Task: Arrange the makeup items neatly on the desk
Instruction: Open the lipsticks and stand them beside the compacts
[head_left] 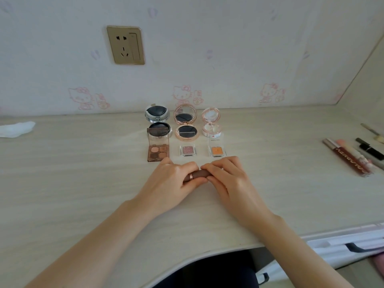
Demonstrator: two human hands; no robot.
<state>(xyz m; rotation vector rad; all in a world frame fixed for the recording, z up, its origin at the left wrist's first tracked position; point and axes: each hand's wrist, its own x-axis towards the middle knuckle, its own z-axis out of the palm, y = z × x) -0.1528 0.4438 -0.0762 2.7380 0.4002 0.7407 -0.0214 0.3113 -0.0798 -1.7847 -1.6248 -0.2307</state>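
A brown lipstick tube (197,175) with a rose-gold band lies sideways at the desk's middle. My left hand (176,179) grips its left end and my right hand (226,179) grips its right end. Behind them stand two rows of open makeup. The back row holds a silver compact (158,121), a rose-gold compact (185,125) and a pink clear compact (212,123). The front row holds a brown four-colour eyeshadow palette (158,151), a small pink eyeshadow (187,151) and a small orange eyeshadow (217,151).
Several lip glosses and pencils (353,157) lie in a loose group at the desk's right. A white tissue (16,128) lies at the far left. A gold wall socket (125,45) sits above the light wooden desk (83,173).
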